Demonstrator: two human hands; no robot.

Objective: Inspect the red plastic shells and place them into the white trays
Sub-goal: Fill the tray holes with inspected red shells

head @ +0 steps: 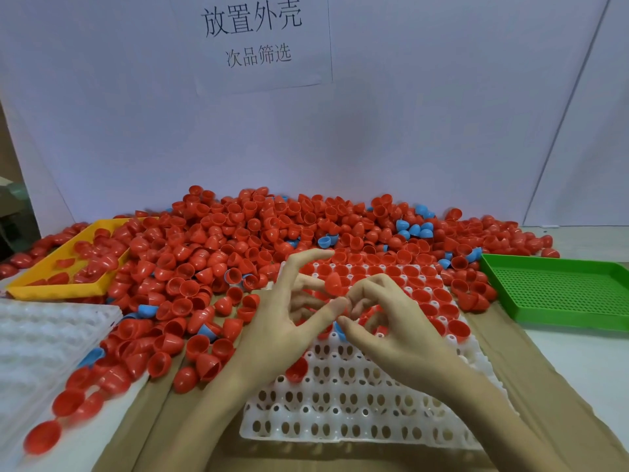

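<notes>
Red shell (335, 283) pinched between both hands (289, 311) (391, 321), other fingers spread, mid-inspection; next needs an empty white tray (340, 410) pocket.

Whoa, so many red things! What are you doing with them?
A person is sorting red plastic shells. Both hands, left hand and right hand, meet over the white tray, handling a red shell between the fingers. The tray's far rows are filled; the near rows are empty. A big pile of shells waits behind, with a few blue ones mixed in.
</notes>
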